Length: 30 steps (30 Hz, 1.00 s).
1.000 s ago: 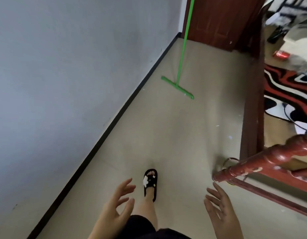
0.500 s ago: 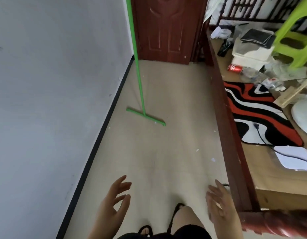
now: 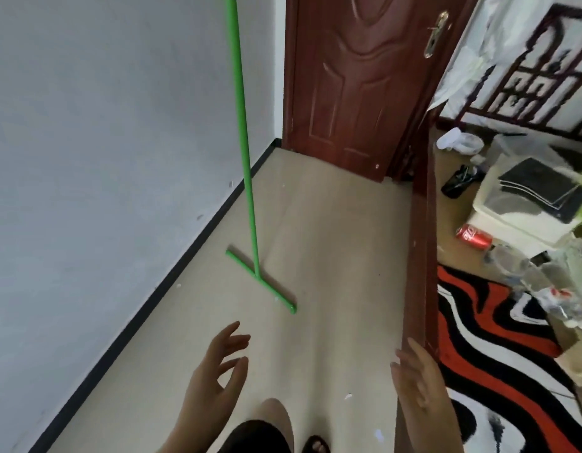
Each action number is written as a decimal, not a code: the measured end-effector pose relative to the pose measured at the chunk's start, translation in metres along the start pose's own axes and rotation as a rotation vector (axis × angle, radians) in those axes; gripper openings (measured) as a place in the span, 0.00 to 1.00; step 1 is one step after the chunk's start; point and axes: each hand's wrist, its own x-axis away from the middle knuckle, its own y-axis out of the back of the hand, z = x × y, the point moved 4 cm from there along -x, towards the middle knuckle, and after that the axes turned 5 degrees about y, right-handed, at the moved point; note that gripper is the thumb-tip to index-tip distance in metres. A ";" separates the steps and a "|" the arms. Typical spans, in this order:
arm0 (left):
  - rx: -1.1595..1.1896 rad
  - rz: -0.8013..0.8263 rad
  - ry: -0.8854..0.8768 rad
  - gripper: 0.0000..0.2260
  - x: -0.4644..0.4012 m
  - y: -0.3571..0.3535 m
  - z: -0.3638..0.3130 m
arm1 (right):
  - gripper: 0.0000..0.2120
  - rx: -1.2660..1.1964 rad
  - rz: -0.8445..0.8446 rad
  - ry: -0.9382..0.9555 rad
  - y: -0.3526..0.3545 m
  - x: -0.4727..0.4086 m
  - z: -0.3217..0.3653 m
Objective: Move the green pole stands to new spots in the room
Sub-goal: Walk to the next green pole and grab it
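A green pole stand (image 3: 247,178) rises upright from the beige floor near the left wall, its flat green crossbar foot (image 3: 261,282) lying at an angle. The pole's top runs out of the frame. My left hand (image 3: 214,384) is low in the middle, fingers spread, empty, a short way in front of the foot. My right hand (image 3: 417,384) is also open and empty, close beside the dark wooden frame on the right. Neither hand touches the stand.
A grey wall (image 3: 103,158) with a black skirting runs along the left. A brown door (image 3: 351,83) stands closed ahead. A dark wooden frame (image 3: 420,250) borders the right, with a red, black and white rug (image 3: 498,354), a red can (image 3: 474,237) and clutter beyond.
The view has moved forward along the corridor, so the green stand is closer and larger. Both hands stay open and low, and the red railing has left the view.
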 end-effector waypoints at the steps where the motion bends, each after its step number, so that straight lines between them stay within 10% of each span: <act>1: -0.001 -0.029 0.014 0.20 -0.015 -0.006 -0.003 | 0.21 0.000 0.012 0.002 -0.002 -0.023 0.000; 17: -0.023 -0.345 0.042 0.21 -0.322 -0.014 -0.082 | 0.16 -0.016 0.349 0.184 -0.132 -0.416 0.065; 30: -0.127 -0.747 -0.070 0.15 -0.515 0.015 -0.207 | 0.22 0.191 1.262 0.559 -0.370 -0.574 0.152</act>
